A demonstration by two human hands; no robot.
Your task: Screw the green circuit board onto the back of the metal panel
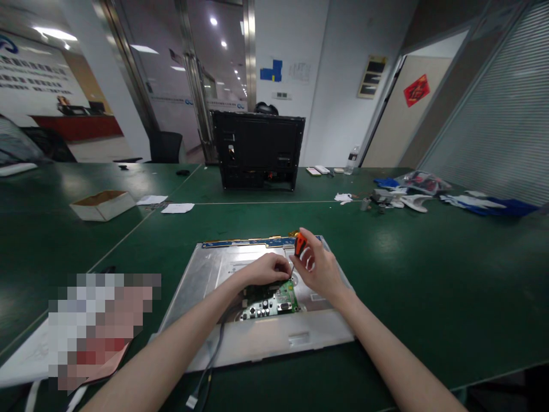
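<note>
fingers of the right hand (319, 269) are closed round a screwdriver (300, 244), its shaft pointing down near the board's far edge; those of the left hand (268, 269) curl down just beside it, and whether they pinch anything i cannot tell. biggest is the green table (429, 274), with a monitor (261, 149) standing across it and a box (103, 206) over to the left. the panel (193, 280) lies flat on the near part, between the forearms. it looks stiff and thin, fairly light for its breadth, probably smooth enough to slide, and likely to suffer if flexed; i'd take it by both side edges, away from the blue strip (274, 242) at the far one. there seems more room to shift it right than left, where papers (26, 355) lie near. the board (285, 297) looks fragile, best touched by its rim. soft, thin cables (219, 343) trail over the near edge, one ending in a white plug (191, 401), and could snag.
</note>
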